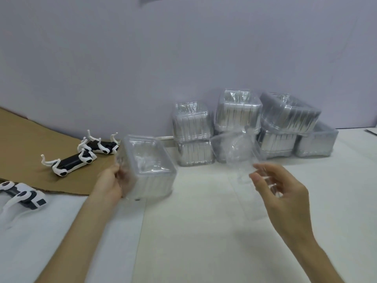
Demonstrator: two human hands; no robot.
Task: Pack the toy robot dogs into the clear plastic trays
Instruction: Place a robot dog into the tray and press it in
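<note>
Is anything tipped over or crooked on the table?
Yes. On the cardboard, the nearer toy dog and the farther toy dog lie tipped over, white legs sticking up. At the back, the top right stack of trays sits tilted on the stacks under it, not flat.

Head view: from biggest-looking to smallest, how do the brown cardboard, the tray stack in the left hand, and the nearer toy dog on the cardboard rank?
1. brown cardboard
2. tray stack
3. toy dog
The differences look plain.
</note>
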